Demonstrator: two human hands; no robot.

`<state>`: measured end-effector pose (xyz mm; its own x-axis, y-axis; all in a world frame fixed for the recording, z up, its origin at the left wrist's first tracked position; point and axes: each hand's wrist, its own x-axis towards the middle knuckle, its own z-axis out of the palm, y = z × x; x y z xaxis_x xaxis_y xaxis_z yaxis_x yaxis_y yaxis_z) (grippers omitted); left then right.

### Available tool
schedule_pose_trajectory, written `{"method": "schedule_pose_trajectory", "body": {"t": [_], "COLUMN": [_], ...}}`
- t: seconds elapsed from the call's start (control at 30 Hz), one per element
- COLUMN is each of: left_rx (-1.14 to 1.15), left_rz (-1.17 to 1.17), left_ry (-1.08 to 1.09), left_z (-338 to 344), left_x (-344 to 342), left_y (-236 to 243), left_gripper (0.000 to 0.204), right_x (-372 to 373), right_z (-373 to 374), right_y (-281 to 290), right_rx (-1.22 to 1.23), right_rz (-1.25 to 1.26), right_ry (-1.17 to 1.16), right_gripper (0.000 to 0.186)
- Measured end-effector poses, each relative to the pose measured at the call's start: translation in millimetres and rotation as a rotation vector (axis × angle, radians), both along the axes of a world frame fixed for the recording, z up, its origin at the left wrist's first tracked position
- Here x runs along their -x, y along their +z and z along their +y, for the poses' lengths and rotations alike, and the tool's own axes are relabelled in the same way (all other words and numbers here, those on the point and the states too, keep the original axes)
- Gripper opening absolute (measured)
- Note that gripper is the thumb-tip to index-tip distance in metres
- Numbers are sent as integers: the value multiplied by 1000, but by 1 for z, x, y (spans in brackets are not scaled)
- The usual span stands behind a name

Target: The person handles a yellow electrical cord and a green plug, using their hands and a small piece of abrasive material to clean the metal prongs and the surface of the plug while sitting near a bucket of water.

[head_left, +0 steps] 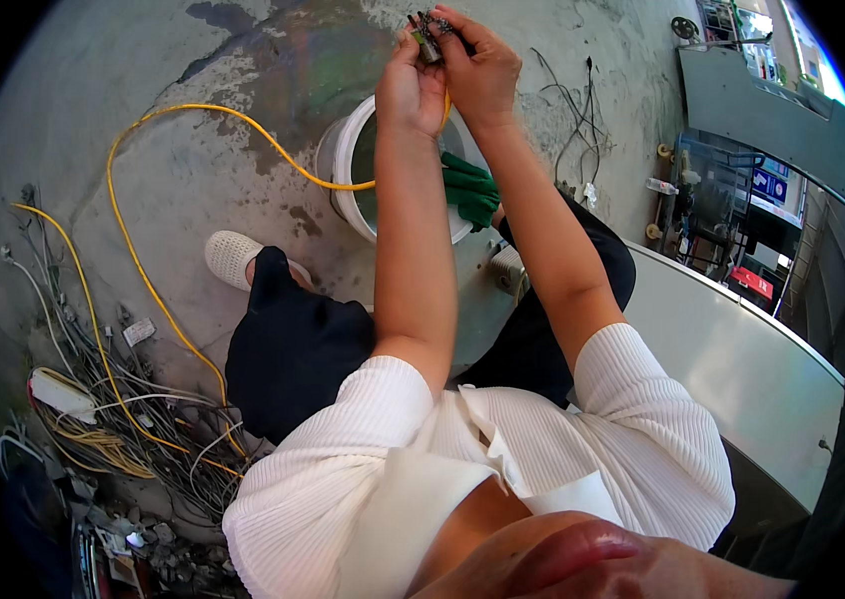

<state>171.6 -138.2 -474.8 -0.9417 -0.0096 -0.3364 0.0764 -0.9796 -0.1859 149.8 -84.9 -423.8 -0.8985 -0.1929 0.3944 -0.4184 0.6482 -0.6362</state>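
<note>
Both hands are raised together above the white bucket (341, 165). My left hand (413, 92) is closed around a small plug (428, 46) with a dark body and prongs pointing up. My right hand (482, 68) presses a dark, frizzy clump like a metal scouring pad (439, 22) against the prong side; its exact kind is hard to make out. A yellow cord (445, 108) shows just below the plug, between the wrists. Over the bucket's rim, a yellow cord (328, 183) passes behind my left forearm. Dark green gloves (469, 188) hang on the bucket's right side.
At the left lies a heap of tangled cables (118, 384) with a white power strip (63, 395). Loose dark wires (582, 115) rest on the concrete floor beyond my right arm. A pale panel (732, 359) stands close on my right, and a wheeled cart (707, 185) is farther back.
</note>
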Motion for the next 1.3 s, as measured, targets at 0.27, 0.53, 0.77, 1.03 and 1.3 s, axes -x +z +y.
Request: {"method": "schedule_pose_trajectory", "body": {"t": [0.27,0.53,0.77,1.03,1.3], "left_rx": [35,31,162,332,378], "left_rz": [25,-36,-174,-117,-109], "left_ry": [-2,-43,-88,-126,-202], "left_z": [2,10,-7,-29,-38], "left_x": [-1,-2,-7,-15,-17], "left_y": [-8,-16,-12,1,-6], "left_gripper": [28,29,29,23,28], "right_x": [6,4,-39,-93,-103], "right_z": [4,13,55,78,58], "right_y": [8,-3,-28,-153,-218], "right_rx": [-68,-25,682,20,-694], "right_rz": [-191,-125,-610,-1256,-789], "right_ry": [-157,-162,-315,-322,35], "right_gripper": [19,18,20,25,32]}}
